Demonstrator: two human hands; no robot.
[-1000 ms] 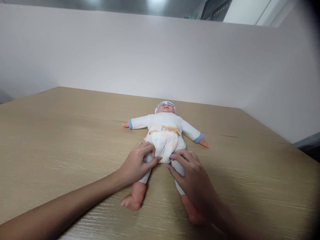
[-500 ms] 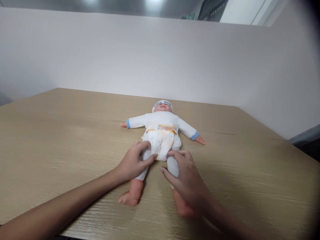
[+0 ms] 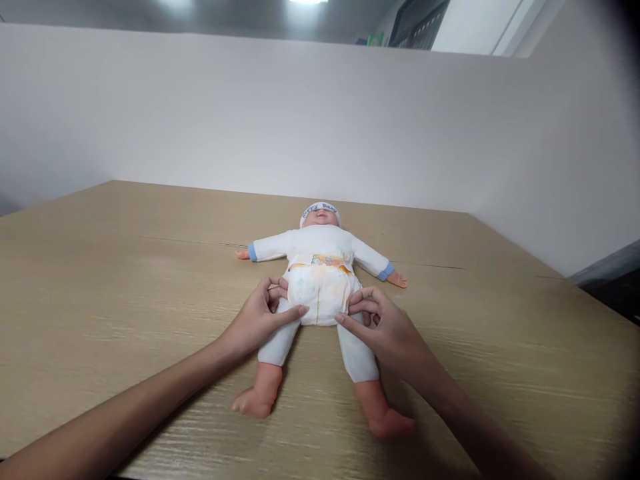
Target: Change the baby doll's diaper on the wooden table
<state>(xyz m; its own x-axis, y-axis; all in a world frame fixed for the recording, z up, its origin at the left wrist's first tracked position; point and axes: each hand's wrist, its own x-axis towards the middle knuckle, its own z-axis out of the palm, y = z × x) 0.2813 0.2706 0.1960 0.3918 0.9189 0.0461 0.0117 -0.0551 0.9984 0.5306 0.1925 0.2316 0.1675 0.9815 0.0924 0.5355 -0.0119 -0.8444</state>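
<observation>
A baby doll [image 3: 273, 245] in white clothes with blue cuffs lies on its back, feet towards me. Around its hips sits a white diaper [image 3: 320, 293] with an orange printed waistband and a yellow line down the middle. My left hand [image 3: 265, 310] pinches the diaper's left leg edge, thumb on the front and fingers curled at the doll's hip. At the opposite leg edge, my right hand [image 3: 385, 327] holds the diaper between thumb and curled fingers. Part of each upper leg is hidden behind my hands.
The doll lies on a wide wooden table [image 3: 150, 300] with a thin seam across it. Behind the table stands a plain pale partition [image 3: 250, 113]. A dark object [image 3: 615, 287] shows past the table's right edge.
My right hand has moved outward to the diaper's right leg edge, uncovering the doll's lower leg. My left hand has shifted slightly left. The diaper's front now looks flatter and wider.
</observation>
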